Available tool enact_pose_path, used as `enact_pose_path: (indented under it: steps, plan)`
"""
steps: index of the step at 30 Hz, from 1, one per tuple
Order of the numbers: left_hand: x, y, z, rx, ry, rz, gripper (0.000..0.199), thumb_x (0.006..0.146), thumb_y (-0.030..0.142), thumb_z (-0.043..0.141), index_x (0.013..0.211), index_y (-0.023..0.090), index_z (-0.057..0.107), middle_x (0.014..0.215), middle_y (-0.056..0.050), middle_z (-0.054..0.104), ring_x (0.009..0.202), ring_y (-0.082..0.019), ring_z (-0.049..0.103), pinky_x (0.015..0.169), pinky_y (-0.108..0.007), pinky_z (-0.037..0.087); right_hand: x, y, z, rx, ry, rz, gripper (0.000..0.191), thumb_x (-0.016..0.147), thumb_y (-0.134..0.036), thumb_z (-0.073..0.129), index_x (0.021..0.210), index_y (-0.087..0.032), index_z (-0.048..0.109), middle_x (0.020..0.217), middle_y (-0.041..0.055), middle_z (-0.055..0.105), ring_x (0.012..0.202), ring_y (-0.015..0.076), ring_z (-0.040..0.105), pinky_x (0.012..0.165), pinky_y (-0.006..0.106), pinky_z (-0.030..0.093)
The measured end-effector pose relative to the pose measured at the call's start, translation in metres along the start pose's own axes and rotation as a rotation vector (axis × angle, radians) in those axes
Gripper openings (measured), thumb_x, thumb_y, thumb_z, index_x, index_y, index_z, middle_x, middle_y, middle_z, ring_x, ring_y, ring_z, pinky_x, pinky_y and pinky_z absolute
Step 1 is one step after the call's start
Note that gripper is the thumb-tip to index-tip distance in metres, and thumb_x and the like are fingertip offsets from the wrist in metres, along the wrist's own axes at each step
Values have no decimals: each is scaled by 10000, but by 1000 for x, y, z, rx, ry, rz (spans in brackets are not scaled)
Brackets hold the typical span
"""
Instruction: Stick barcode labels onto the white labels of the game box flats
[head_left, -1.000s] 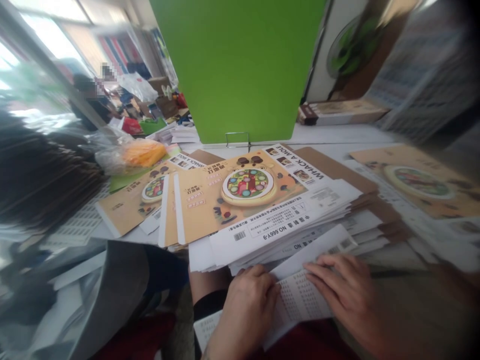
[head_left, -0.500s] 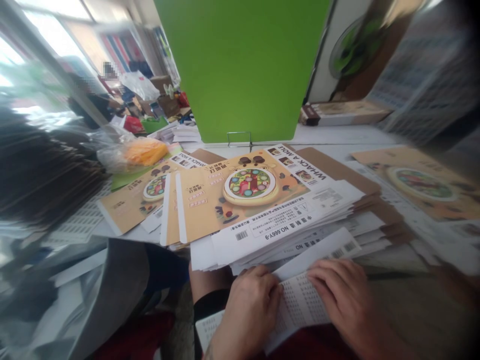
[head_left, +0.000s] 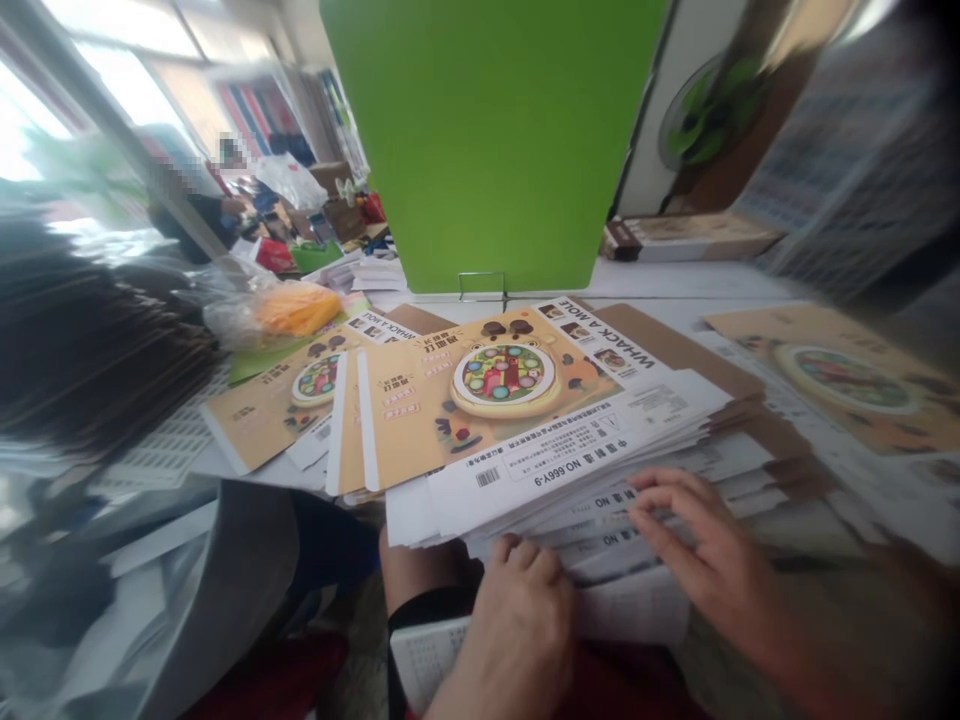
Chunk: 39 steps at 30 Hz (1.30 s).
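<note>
My left hand (head_left: 525,610) is closed over a white sheet printed with rows of small marks (head_left: 634,605), held low in front of the stack. One end of the sheet sticks out left of my wrist. My right hand (head_left: 701,550) is off the sheet, over the front right of the stack, thumb and fingers apart; nothing shows between them. The stack of flat printed box cards (head_left: 499,375) has a tan top card with a round game picture, "WHACK A MOLE" lettering and a white flap. Below it, several white flaps with print fan out toward my hands.
A tall green panel (head_left: 495,140) stands behind the stack. More printed cards (head_left: 847,375) lie at right. At left are a dark stack of boards (head_left: 90,350), a plastic bag with orange contents (head_left: 296,305) and a grey bin of paper (head_left: 187,600). A person sits far back left.
My right hand has let go of the printed sheet and moved up and right to the stack's flaps. The raised white flap with a barcode no longer stands up between my hands.
</note>
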<state>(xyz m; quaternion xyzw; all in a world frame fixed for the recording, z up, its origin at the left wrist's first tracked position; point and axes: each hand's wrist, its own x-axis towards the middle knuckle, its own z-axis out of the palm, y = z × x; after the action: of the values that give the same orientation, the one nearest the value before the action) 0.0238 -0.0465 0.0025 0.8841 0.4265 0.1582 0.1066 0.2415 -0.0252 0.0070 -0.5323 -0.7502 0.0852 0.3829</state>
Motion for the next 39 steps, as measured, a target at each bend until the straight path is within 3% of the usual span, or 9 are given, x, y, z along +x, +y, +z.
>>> enact_pose_path:
  steps: [3, 6, 13, 39]
  plan:
    - [5, 5, -2, 81, 58, 154, 151, 762, 53, 560, 677, 177, 567, 725, 1, 559, 733, -178, 535, 1106, -528, 307, 28, 1, 5, 39, -33, -12, 119, 946, -304, 505, 871, -239, 572, 1050, 42, 581, 1061, 203, 536, 923, 351, 431]
    - [11, 7, -6, 155, 64, 195, 194, 783, 27, 538, 665, 179, 562, 693, 15, 528, 689, -161, 511, 1171, -545, 194, 51, 0, 19, 78, -104, 19, 171, 939, -324, 497, 830, -231, 590, 1025, 48, 586, 1048, 213, 535, 922, 374, 432]
    - [16, 2, -7, 205, 33, 169, 206, 809, 42, 551, 657, 179, 575, 699, 7, 539, 695, -169, 532, 1159, -589, 208, 65, -2, 43, 73, -113, 61, 191, 906, -323, 504, 776, -214, 590, 939, 63, 603, 945, 232, 547, 877, 417, 437]
    - [20, 2, -5, 199, 32, 200, 218, 831, 44, 536, 669, 181, 588, 694, 7, 528, 690, -172, 532, 1158, -569, 239, 63, -10, 49, -40, -103, 93, 175, 864, -286, 512, 729, -219, 601, 914, 51, 601, 896, 220, 534, 840, 400, 420]
